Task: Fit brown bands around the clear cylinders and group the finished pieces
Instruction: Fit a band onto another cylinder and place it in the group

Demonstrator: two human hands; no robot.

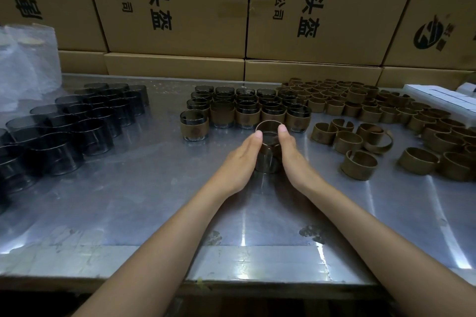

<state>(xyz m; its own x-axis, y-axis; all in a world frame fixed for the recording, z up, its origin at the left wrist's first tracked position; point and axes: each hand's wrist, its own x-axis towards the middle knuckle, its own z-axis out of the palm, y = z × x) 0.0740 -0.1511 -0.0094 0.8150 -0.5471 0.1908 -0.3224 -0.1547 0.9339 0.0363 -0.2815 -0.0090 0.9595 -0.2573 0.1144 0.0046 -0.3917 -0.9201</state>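
A clear dark-tinted cylinder (268, 156) stands on the steel table (154, 201) at the centre, with a brown band (269, 126) at its top rim. My left hand (239, 159) presses its left side and my right hand (293, 159) its right side, and both thumbs rest on the band's rim. Behind them stands a group of banded cylinders (244, 110). Bare cylinders (77, 121) fill the table's left part. Loose brown bands (386, 121) lie on the right.
Stacked cardboard boxes (180, 8) form a wall behind the table. A clear plastic bag (25, 64) sits at the back left. White flat boxes (443, 98) lie at the far right. The table's front edge (231, 283) runs below my forearms.
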